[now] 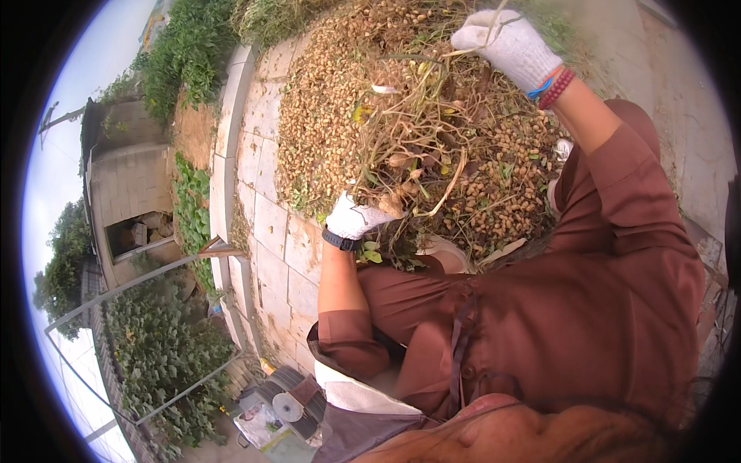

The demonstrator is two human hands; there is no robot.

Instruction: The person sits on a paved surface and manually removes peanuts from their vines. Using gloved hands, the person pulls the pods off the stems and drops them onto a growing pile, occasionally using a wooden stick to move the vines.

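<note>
My left hand (358, 215), in a white knit glove with a black watch at the wrist, grips the lower side of a tangled bundle of dried peanut plants (414, 139). Pods hang from its roots beside the glove, and my fingertips are partly hidden. Farther up and to the right, my right hand (509, 46) wears a matching glove, with a red bead bracelet below it. Its fingers are closed on a thin, pale plant stem (502, 10). Under and around both hands spreads a heap of loose peanuts (324, 110) mixed with stems and leaves.
Pale paving tiles (269, 223) border the heap on the left, along a low concrete kerb (226, 124). Beyond stand green plants (194, 52) and a block shed (130, 179). A metal frame (150, 267) and a wheeled item (289, 399) are at lower left. My bent legs flank the heap.
</note>
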